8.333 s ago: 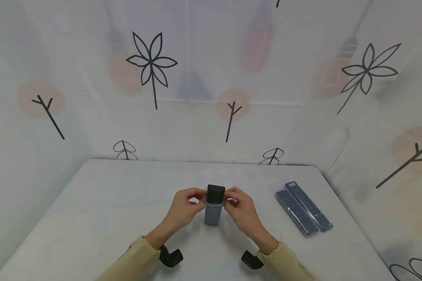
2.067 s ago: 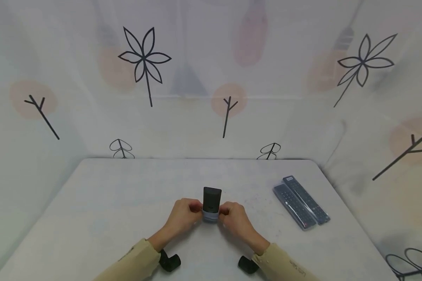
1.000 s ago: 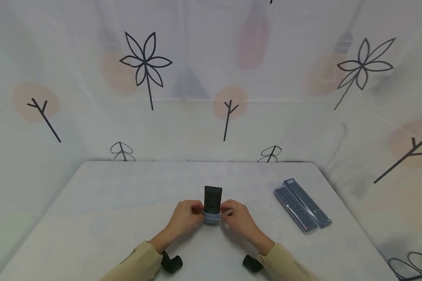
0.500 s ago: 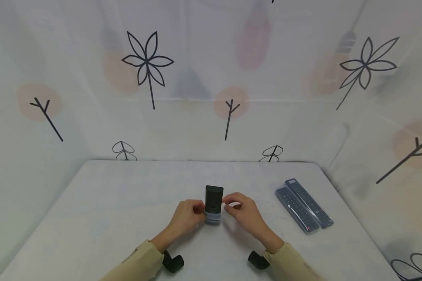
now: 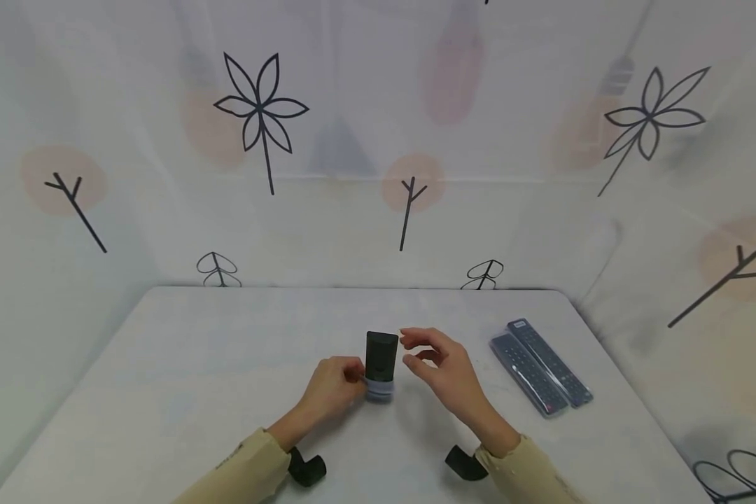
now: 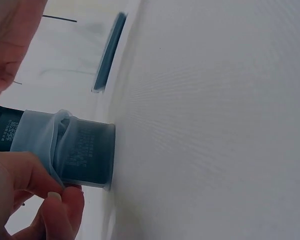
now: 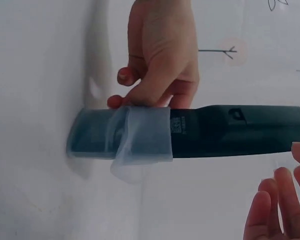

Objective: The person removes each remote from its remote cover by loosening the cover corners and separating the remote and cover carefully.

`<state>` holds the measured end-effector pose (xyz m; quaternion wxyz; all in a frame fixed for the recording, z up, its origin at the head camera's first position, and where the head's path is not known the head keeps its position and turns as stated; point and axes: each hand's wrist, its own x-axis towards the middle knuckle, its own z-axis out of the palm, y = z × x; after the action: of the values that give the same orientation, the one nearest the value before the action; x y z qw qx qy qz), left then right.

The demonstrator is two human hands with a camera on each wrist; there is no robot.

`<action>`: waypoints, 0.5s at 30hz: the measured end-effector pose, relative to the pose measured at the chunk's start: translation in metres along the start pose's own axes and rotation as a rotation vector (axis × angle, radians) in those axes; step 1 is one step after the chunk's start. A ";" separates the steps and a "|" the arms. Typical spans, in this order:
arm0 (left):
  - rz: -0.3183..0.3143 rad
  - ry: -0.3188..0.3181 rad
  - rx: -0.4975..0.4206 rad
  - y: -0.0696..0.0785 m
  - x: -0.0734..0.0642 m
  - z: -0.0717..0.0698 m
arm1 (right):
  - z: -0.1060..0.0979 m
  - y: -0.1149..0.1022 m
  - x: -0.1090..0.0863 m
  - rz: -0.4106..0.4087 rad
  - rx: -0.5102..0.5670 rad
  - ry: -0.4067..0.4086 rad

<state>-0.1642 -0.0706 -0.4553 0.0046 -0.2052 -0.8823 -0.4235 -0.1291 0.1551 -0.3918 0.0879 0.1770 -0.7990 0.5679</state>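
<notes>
A black remote control point(image 5: 381, 355) stands on end near the middle of the table, its upper part bare. Round its lower part sits a translucent sleeve point(image 5: 379, 389), folded and bunched partway up; the right wrist view shows the sleeve point(image 7: 147, 134) with a loose fold hanging out at one side. My left hand point(image 5: 332, 386) pinches the sleeve's edge between thumb and finger, as the left wrist view shows close up. My right hand point(image 5: 444, 367) is beside the remote's top, fingers loosely bent and spread, holding nothing.
Two more remote controls in clear covers, a wider one point(image 5: 529, 374) and a narrower one point(image 5: 551, 362), lie side by side at the right of the white table point(image 5: 239, 336). A patterned cloth point(image 5: 340, 231) hangs behind. Black wrist mounts point(image 5: 306, 470) stick out under the sleeves.
Since the oldest frame the sleeve has gone down the remote control and bunched low. In the last second my right hand has let go of the sleeve and moved up and right; my left stays.
</notes>
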 end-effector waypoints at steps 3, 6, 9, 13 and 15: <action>-0.004 -0.003 -0.004 0.000 0.000 -0.001 | 0.001 -0.006 0.000 -0.006 0.015 -0.009; -0.004 -0.006 -0.011 -0.001 0.000 -0.001 | 0.002 -0.011 0.000 -0.035 0.030 -0.011; -0.007 -0.005 -0.015 -0.002 -0.001 0.000 | 0.005 -0.013 0.001 -0.084 0.059 -0.016; -0.008 0.003 -0.020 -0.001 -0.001 0.001 | 0.010 -0.016 0.003 -0.130 0.087 -0.022; -0.007 0.008 -0.024 -0.001 -0.002 0.001 | 0.013 -0.017 0.005 -0.146 0.094 -0.027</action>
<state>-0.1629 -0.0708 -0.4571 0.0043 -0.2006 -0.8778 -0.4350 -0.1261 0.1371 -0.3794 0.1098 0.2465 -0.7576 0.5943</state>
